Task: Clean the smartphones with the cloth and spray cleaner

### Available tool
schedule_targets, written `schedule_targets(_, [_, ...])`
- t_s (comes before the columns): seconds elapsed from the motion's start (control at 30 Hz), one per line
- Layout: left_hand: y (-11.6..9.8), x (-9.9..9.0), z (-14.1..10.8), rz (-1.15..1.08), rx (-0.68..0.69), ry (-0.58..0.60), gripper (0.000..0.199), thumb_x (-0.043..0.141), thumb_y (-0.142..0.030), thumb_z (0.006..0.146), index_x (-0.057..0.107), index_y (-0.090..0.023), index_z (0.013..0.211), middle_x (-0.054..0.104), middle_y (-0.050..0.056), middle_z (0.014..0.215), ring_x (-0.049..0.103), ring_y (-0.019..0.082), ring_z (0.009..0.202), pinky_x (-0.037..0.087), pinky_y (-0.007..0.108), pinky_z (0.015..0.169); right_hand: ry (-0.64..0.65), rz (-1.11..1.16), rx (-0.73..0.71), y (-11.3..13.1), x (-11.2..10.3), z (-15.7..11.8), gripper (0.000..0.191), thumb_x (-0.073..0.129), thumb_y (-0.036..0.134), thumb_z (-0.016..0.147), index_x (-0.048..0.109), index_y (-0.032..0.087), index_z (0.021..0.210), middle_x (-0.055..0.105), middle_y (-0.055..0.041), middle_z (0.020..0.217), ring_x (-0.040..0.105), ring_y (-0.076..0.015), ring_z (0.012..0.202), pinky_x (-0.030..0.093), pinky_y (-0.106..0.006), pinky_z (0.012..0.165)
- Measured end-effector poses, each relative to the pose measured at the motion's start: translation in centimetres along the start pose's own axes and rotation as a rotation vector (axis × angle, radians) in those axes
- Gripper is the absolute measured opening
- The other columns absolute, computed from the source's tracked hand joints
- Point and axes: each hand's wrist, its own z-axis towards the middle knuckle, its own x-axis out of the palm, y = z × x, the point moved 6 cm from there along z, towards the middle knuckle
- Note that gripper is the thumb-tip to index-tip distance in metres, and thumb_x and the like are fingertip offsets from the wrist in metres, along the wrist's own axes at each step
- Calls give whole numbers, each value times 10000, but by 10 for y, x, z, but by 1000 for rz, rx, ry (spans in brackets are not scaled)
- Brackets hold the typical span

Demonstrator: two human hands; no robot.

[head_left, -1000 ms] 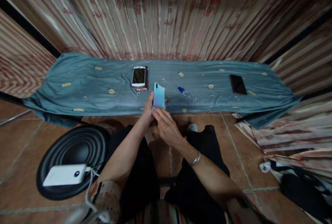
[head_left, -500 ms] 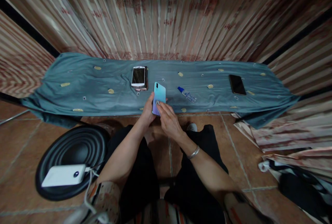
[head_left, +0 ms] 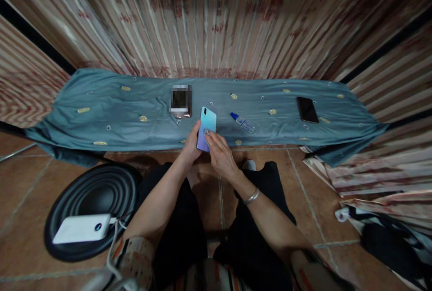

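A smartphone (head_left: 208,121) with a glossy back fading from light blue to purple is tilted up over the table's near edge, camera side facing me. My left hand (head_left: 192,143) grips it along its left side. Against the lower part of its back press the fingertips of my right hand (head_left: 221,154), closed on a small pale wipe (head_left: 207,134) that mostly hides beneath them. Right of the phone lies a small clear bottle (head_left: 243,123) with a blue cap. Farther left sits a stack of phones (head_left: 181,101), its top one blurred by pixels.
Blue-green patterned cloth (head_left: 155,133) covers the narrow table. Toward its right end rests a dark phone (head_left: 308,109). On the floor at left, a white power bank (head_left: 81,228) with a cable lies on a round black base (head_left: 64,201). Pleated curtains (head_left: 202,21) hang behind.
My right fingers and the wipe have shifted very slightly right on the phone's back. The phone tilts a little more; my left hand keeps its grip.
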Motion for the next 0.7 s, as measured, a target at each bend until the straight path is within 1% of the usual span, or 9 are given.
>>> schedule_targets(0.1, [0,0,-3,-6,40,-60,281,535,-353,956,698,-124,937,717,23,684,679,141,635,547,243,745,-13,-27,27,-10,-2,9,516,301,146,971,490,81,1447,526,-188,1460,438,-274,1389,393,-498,1173])
schedule_targets(0.17, [0,2,-5,-3,48,-54,274,522,-327,961,697,-121,914,726,30,713,679,140,649,542,246,764,-15,-37,50,-15,-3,13,518,287,145,974,487,57,1443,516,-204,1465,434,-279,1388,386,-502,1175])
schedule_targets(0.23, [0,3,-6,1,49,-42,267,533,-326,952,700,-120,925,731,36,731,690,153,687,542,259,787,-6,-37,68,-17,-3,15,523,288,142,973,474,60,1455,507,-203,1473,429,-280,1391,382,-505,1176])
schedule_targets(0.33, [-2,2,-5,-2,55,-32,279,522,-337,955,698,-131,891,727,32,708,691,156,684,546,262,776,4,-35,55,-14,-3,13,530,307,131,963,467,81,1466,508,-189,1472,425,-276,1396,381,-498,1178])
schedule_targets(0.47, [-6,-2,-2,-13,70,-25,319,504,-364,965,675,-156,794,713,18,655,668,136,602,547,235,696,0,-33,-1,-1,-4,2,531,320,127,961,470,132,1471,534,-155,1455,443,-260,1388,394,-494,1171])
schedule_targets(0.57, [-10,-6,2,-14,85,-39,315,522,-398,951,683,-161,819,716,17,655,673,145,597,548,238,665,9,-9,-44,10,-4,-7,534,318,103,956,470,112,1468,540,-168,1449,442,-252,1390,396,-481,1174])
schedule_targets(0.7, [-13,-10,6,11,94,-39,343,549,-440,921,704,-136,951,754,53,750,725,196,732,567,284,743,-4,9,-68,16,-5,-14,554,308,74,948,461,138,1476,551,-147,1446,451,-233,1383,411,-475,1165])
